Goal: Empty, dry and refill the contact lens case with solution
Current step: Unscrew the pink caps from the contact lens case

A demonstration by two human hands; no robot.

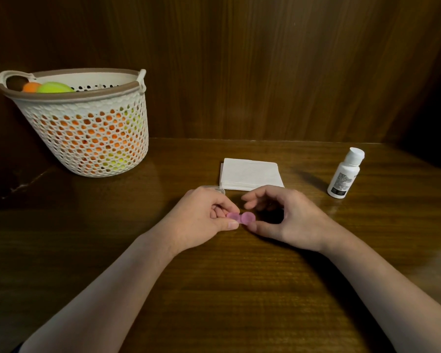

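A small pink contact lens case (242, 217) with two round wells sits low over the wooden table between my hands. My left hand (204, 220) pinches its left well between thumb and fingers. My right hand (288, 220) arches over the right side; its thumb tip touches the right well from below while its curled fingers hover above without closing on it. A clear lid-like piece (215, 189) peeks out behind my left hand. A white solution bottle (344, 173) with its cap on stands to the right. A stack of white tissues (250, 173) lies just behind my hands.
A white perforated basket (87, 128) with a brown rim holds orange and yellow-green balls at the back left. Dark wooden panels close off the back and the right side. The wooden table (239, 289) stretches toward me.
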